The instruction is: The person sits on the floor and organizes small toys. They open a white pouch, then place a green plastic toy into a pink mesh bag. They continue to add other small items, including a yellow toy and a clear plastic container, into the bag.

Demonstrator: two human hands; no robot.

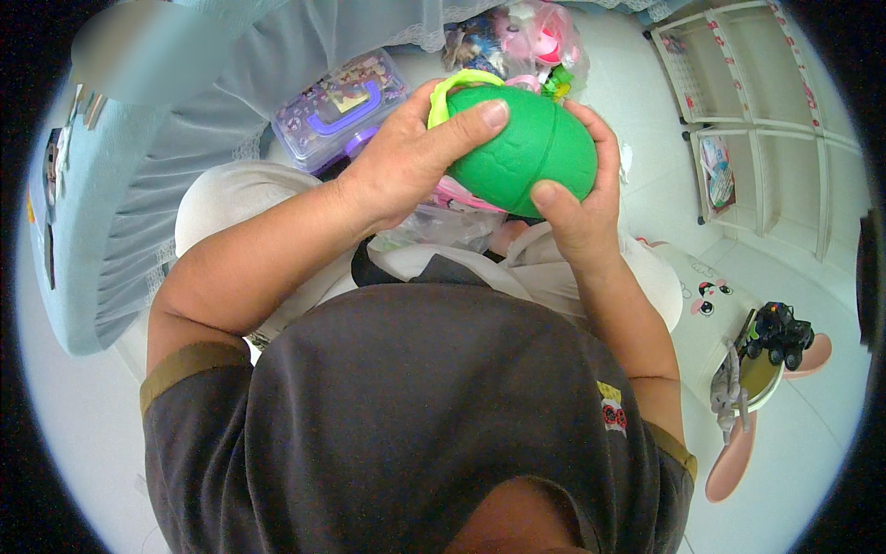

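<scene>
We are holding a green egg-shaped object (517, 162) between the fingers of both hands. Our left hand (411, 157) is clamping its left end, thumb on top; most of those fingers are hiding behind it. Our right hand (589, 217) is cupping the right end, thumb in front, fingers curling around the side. We are judging the body light and fairly stiff, its matte face probably resisting slip. We are favouring the rounded ends for grip, thumbs flanking the seam (551, 138); the lime-green band (437, 102) beside our left fingers is looking too pliable for lifting.
</scene>
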